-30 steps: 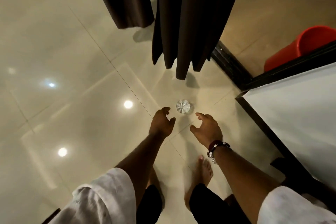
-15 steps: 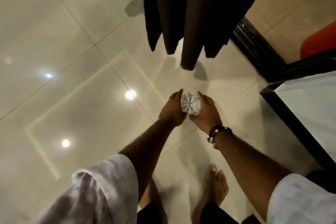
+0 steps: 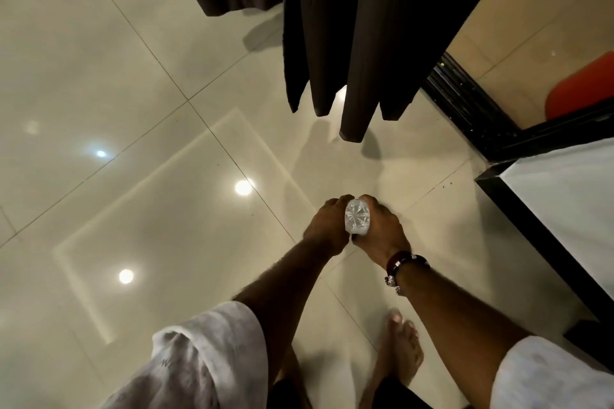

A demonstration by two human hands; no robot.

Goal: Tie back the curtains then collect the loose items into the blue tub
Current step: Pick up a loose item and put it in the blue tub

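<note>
Both hands now clasp the clear plastic bottle (image 3: 357, 222) between them, the left hand (image 3: 327, 226) wrapped round its left side and the right hand (image 3: 382, 231) round its right, with its star-patterned base turned up toward the camera. A second ago the bottle stood alone on the tiled floor (image 3: 133, 109) with both hands spread open just short of it; half a second ago they had closed on it. It is now tilted nearer than before. The dark curtains (image 3: 349, 43) hang on the far side, their hems clear of the floor. A bracelet (image 3: 403, 264) circles the right wrist.
</note>
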